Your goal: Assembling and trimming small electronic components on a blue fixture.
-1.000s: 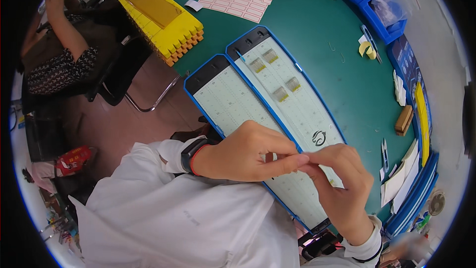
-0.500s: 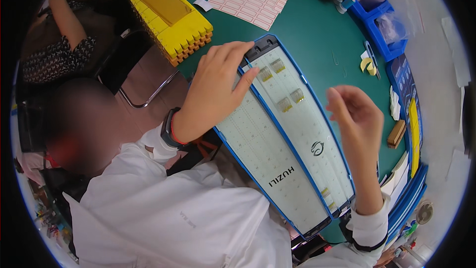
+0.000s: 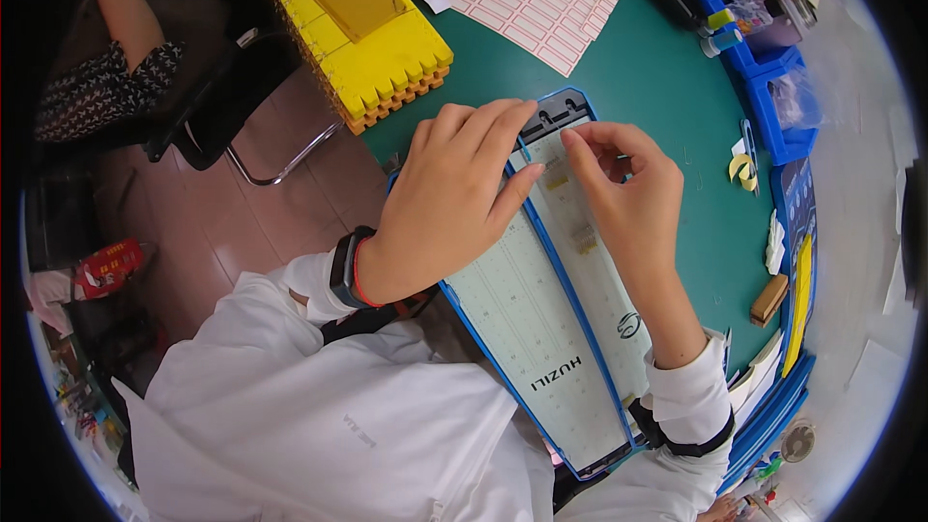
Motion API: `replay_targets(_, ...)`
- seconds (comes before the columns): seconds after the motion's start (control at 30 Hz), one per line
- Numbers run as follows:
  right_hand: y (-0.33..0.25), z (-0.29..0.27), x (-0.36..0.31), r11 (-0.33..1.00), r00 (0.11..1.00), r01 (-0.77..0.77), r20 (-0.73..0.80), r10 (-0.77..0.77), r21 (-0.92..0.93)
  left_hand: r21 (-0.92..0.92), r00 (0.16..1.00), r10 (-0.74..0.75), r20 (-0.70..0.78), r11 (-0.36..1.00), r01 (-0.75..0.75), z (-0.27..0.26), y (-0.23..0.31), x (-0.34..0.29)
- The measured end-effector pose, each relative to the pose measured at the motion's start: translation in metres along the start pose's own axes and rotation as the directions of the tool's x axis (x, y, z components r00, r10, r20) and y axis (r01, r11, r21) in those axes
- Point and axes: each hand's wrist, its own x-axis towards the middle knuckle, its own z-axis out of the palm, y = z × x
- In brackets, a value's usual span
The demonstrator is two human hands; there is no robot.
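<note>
Behind right hand (image 3: pixel 633 179), part-hidden case (image 3: pixel 507 300)

Workroom, most likely a small handwork or assembly workshop. Evidence: green tabletop (image 3: pixel 720 275); blue plastic bins (image 3: pixel 798 145) with bagged contents along its right edge; sheet of red-bordered labels (image 3: pixel 527 0); stacked yellow blocks (image 3: pixel 406 53), edges notched; slim tweezers (image 3: pixel 749 142); blue-framed case (image 3: pixel 507 304) with marked panels. Floor (image 3: pixel 208 232): pinkish tile. Second person's patterned sleeve (image 3: pixel 82 101), beside black chair (image 3: pixel 232 87).
</note>
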Motion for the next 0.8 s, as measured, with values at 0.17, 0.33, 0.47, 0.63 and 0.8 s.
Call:
replay_targets(0.17,0.0,0.003,0.001,0.999,1.0,0.018,0.001,-0.018,-0.026,0.006,1.0,0.012,-0.002,1.0,-0.012,0.001,-0.001,0.0)
replay_targets(0.33,-0.002,0.003,0.0,0.999,1.0,0.021,0.012,-0.021,-0.047,0.019,1.0,0.027,-0.009,0.999,-0.027,0.001,-0.001,0.0)
replay_targets(0.47,0.0,0.003,-0.002,0.993,0.995,0.096,0.011,-0.095,-0.073,0.015,1.0,0.025,-0.008,1.0,-0.025,0.001,0.0,-0.002)
replay_targets(0.63,0.002,-0.004,-0.005,0.989,0.993,0.119,0.013,-0.119,-0.09,-0.011,1.0,0.011,0.009,1.0,-0.011,0.003,0.005,-0.001)
replay_targets(0.8,0.0,-0.032,-0.023,0.972,0.986,0.156,0.094,-0.141,-0.179,0.178,0.991,0.006,0.131,0.984,-0.029,-0.001,0.007,0.0)
